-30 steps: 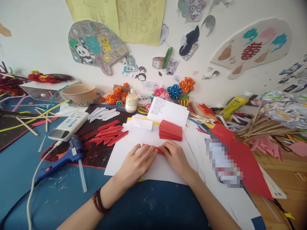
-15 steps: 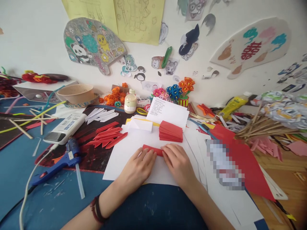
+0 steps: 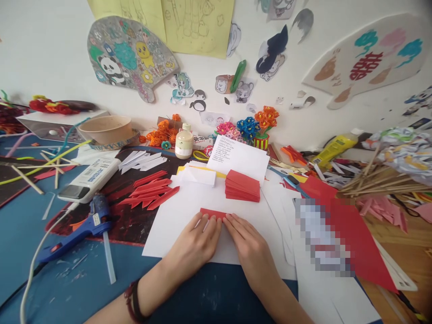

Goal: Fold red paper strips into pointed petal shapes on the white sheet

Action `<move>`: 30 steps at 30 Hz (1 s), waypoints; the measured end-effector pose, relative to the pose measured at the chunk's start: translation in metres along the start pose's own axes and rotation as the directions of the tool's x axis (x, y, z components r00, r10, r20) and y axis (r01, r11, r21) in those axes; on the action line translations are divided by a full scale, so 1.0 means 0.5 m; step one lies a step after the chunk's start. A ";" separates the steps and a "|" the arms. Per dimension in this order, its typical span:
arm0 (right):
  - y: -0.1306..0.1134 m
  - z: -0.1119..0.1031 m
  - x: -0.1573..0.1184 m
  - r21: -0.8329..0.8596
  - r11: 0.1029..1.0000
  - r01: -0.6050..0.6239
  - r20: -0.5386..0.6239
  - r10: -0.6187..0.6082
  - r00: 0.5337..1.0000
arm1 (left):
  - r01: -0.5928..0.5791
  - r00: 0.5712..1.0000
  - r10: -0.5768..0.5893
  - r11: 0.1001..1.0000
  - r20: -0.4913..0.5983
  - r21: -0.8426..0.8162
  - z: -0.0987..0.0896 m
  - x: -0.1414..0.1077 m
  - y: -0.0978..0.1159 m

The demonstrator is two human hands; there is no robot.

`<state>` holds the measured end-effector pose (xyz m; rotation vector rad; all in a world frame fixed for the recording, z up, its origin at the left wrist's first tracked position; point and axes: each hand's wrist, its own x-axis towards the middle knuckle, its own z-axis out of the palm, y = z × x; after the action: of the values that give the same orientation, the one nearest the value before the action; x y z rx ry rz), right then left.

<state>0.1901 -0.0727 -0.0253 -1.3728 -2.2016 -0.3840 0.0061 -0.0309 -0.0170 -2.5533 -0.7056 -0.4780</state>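
A small red paper strip [image 3: 212, 212] lies on the white paper sheet [image 3: 168, 229] in front of me. My left hand [image 3: 200, 238] presses its fingertips on the strip's near edge, fingers together. From the other side my right hand [image 3: 251, 238] touches the strip's right end with its fingertips, close beside the left fingers. The strip's lower part is hidden under the fingers. Beyond the hands sits a stack of red paper pieces [image 3: 242, 186]. To the left is a pile of folded red strips [image 3: 153, 191], with folded white strips [image 3: 143, 161] behind it.
A blue glue gun [image 3: 79, 231] and a white power strip [image 3: 89, 180] with its cable are on the left. Behind stand a bottle [image 3: 184, 143] and a bowl [image 3: 106, 130]. Large red paper [image 3: 357, 238] and a bundle of sticks [image 3: 367, 177] are on the right.
The fingers of both hands have come closer together over the red strip, and the right fingers lie straighter. The view has shifted slightly.
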 end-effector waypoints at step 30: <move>0.007 0.016 0.022 0.303 0.906 -0.295 -0.012 0.313 0.950 | 0.299 0.954 -0.267 0.842 0.135 -0.449 0.019 0.025 -0.047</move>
<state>0.1873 -0.0593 -0.0258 -1.4792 -1.8610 0.0218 0.0052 -0.0031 -0.0120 -2.9316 -1.1209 -0.7394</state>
